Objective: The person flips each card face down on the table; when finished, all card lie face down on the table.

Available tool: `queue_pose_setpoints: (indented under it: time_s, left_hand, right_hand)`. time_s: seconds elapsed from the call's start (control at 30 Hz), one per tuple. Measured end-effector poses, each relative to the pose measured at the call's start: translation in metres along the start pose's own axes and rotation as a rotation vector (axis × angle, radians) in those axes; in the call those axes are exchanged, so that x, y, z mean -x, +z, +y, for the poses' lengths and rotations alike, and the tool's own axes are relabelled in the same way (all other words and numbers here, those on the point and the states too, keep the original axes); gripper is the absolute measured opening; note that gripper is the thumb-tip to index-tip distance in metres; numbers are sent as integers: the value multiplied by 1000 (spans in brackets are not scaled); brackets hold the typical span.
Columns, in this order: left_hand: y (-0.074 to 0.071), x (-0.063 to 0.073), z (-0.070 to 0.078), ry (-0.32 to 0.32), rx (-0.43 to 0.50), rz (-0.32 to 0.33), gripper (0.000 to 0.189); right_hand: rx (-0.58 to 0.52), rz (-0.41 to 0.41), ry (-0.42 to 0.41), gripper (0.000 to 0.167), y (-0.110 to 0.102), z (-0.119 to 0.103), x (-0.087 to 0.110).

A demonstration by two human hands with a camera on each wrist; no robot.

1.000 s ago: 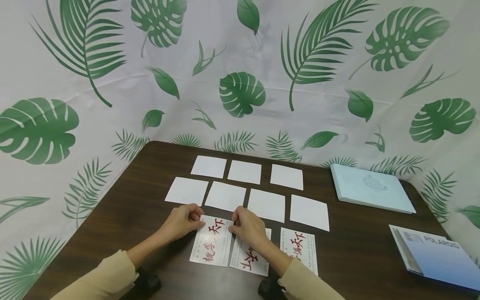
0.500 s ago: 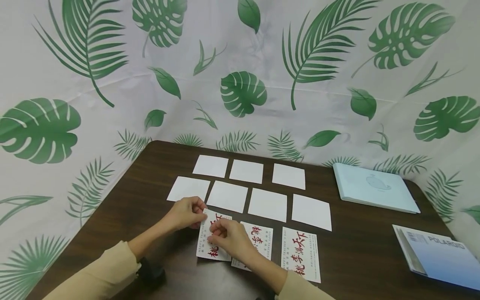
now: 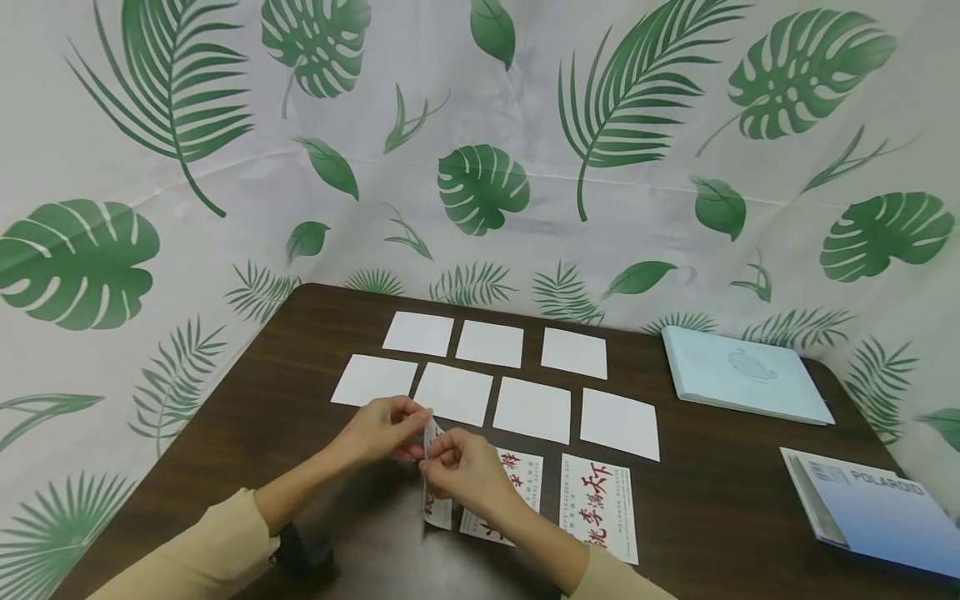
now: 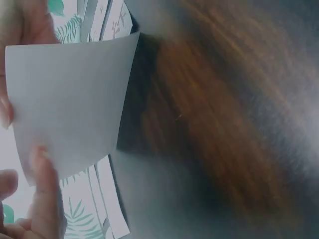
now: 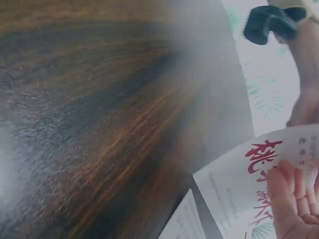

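A white card with red Chinese characters (image 3: 437,496) stands raised off the table, turned nearly edge-on in the head view. My left hand (image 3: 386,429) pinches its top edge. My right hand (image 3: 472,475) holds it at the printed face, with thumb and fingers curled near its edge. The left wrist view shows the card's plain back (image 4: 70,99), slightly bowed. In the right wrist view, red lettering shows beside the right thumb (image 5: 281,194). A second printed card (image 3: 525,479) lies partly hidden under the right hand. To its right, a third printed card (image 3: 600,508) lies flat.
Several blank white cards (image 3: 532,410) lie in two rows farther back on the dark wooden table (image 3: 247,417). At the right are a pale blue book (image 3: 750,375) and a blue-and-white POLAROID item (image 3: 873,508). A leaf-patterned cloth (image 3: 540,200) hangs behind.
The printed card has gone from facing up to nearly edge-on and shifted slightly right. My right hand moved from the card's top corner down across its face; my left hand moved slightly right.
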State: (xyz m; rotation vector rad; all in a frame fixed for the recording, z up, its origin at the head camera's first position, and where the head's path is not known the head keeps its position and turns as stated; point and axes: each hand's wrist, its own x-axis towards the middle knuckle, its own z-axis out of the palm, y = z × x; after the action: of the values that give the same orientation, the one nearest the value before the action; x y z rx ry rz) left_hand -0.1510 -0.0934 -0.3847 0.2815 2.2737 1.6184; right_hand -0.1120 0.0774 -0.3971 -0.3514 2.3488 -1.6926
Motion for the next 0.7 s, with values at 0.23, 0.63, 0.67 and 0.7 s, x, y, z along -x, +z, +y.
queue_pose_setpoints:
  time_s: [0.23,0.63,0.67,0.7]
  left_hand:
    - [8,5,-19,-19,-11,-27,44]
    - [-3,10,-34,-44,-270,220,35]
    - [-5,11,-35,-39,-316,221,35]
    - [-6,12,-35,-34,-359,222,35]
  right_hand:
    - [-57,139,-10,13,-14,3,11]
    - [-161,170,75,18,-8,35,12]
    - [-163,152,85,17,-6,37,12]
    - [-163,134,94,16,-5,39,11]
